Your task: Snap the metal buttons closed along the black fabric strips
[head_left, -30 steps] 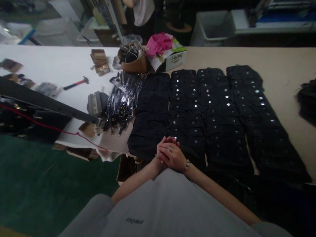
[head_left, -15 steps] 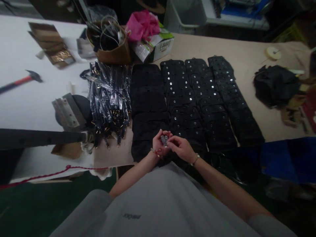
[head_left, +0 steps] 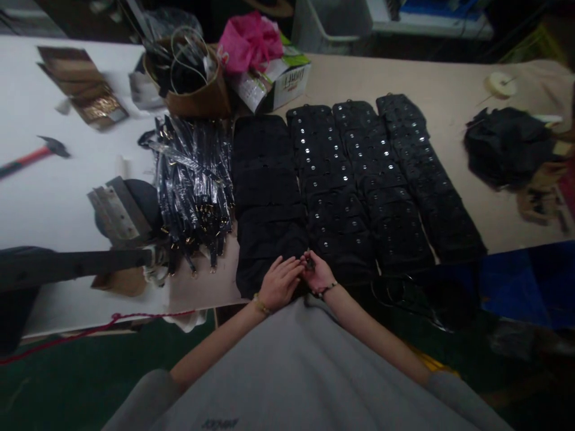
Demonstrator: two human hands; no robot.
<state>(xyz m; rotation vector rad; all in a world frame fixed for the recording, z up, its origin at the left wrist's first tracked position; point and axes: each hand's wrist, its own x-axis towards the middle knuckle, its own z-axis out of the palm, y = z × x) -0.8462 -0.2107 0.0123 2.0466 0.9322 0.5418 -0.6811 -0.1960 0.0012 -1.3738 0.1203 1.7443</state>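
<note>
My right hand (head_left: 318, 274) is cupped at the near edge of the black fabric pieces, its fingers curled round some small dark metal parts (head_left: 309, 262). Beside it my left hand (head_left: 281, 282) is palm down, fingers stretched out, their tips touching the fingers of my right hand. I see nothing held in the left one. Under and beyond both hands lie plain black fabric pieces (head_left: 267, 179). To their right, overlapping black pieces with shiny round snaps (head_left: 318, 161) form several columns.
Plastic-wrapped black straps (head_left: 197, 173) with metal clasps lie left of the fabric. A metal arm (head_left: 90, 266) juts in from the left, near a hammer (head_left: 38, 152). A cardboard box (head_left: 197, 99) and a pink bag (head_left: 254, 45) stand behind; dark cloth (head_left: 510, 146) lies right.
The small metal parts have passed from my left palm into my right hand. My left hand has turned palm down, and my right has turned upward. The view has shifted slightly.
</note>
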